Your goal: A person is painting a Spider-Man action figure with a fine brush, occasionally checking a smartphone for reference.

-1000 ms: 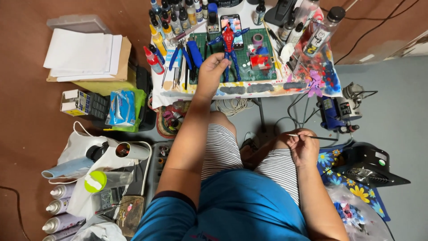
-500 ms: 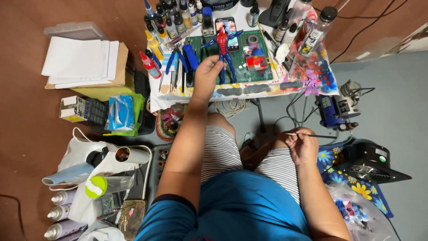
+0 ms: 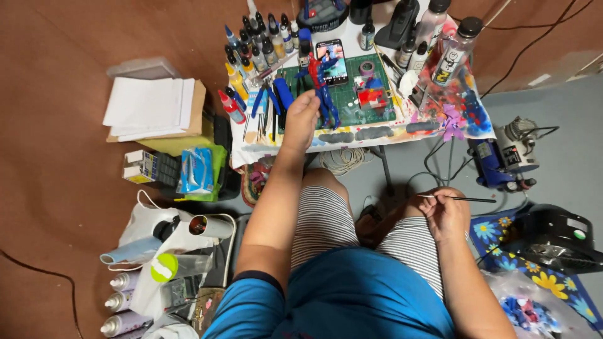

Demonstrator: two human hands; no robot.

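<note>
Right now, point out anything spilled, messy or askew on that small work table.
Paint stains in pink, purple and blue smear the table's right side, near the clear bottles. The left hand rests by the red-and-blue figure, which lies flat on the green cutting mat.

**Packages, labels and a lit screen**

A phone (image 3: 331, 61) lies on the green mat, its screen lit in blue and red. Beside it on the right, a clear bottle (image 3: 453, 55) carries a white label. On the floor sit a blue-and-white packet (image 3: 196, 170), a dark box (image 3: 149, 167) and a cardboard box (image 3: 188, 129).
</note>
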